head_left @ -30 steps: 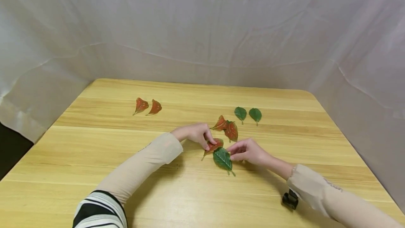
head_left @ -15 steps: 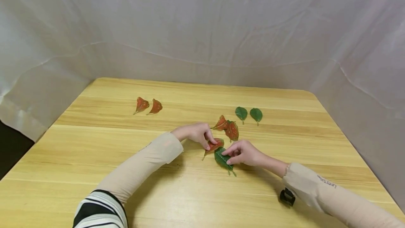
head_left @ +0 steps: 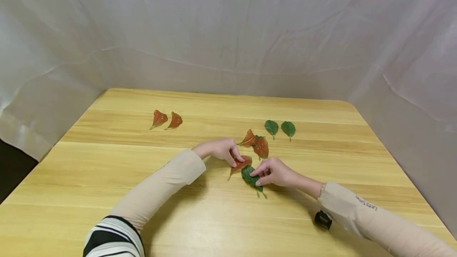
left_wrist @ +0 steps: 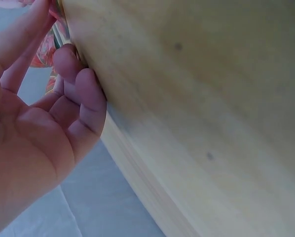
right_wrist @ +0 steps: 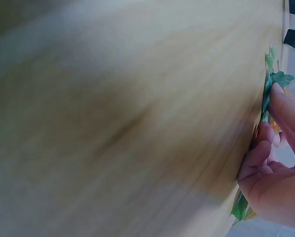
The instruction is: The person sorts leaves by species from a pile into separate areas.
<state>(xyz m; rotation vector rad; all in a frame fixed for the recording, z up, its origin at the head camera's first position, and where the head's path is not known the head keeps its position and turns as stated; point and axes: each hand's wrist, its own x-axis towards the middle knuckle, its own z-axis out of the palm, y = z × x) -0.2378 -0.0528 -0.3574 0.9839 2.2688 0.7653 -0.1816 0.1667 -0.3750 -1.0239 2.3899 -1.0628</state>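
Observation:
Thumb and forefinger of the left hand (head_left: 222,150) pinch a red leaf (head_left: 244,162) that lies on the wooden table. Directly below it are green leaves (head_left: 248,173), overlapping, with two stems pointing toward the near edge. The right hand (head_left: 276,172) has thumb and forefinger on the upper green leaf, holding it. In the left wrist view the left hand (left_wrist: 44,113) has its other fingers curled against the tabletop, with red at its fingertips. The right wrist view has the right hand (right_wrist: 278,158) at a raised green leaf (right_wrist: 267,94).
Beyond the hands, two red leaves (head_left: 261,147) partly cover a green one. Two green leaves (head_left: 288,129) lie side by side farther back, and two red leaves (head_left: 175,120) at the back left. A black object (head_left: 323,220) is by the right sleeve. Pale curtains surround the table (head_left: 200,225).
The right hand has moved left from the green leaves' right edge onto the upper one and taken hold of it. The left hand has stayed at the red leaf.

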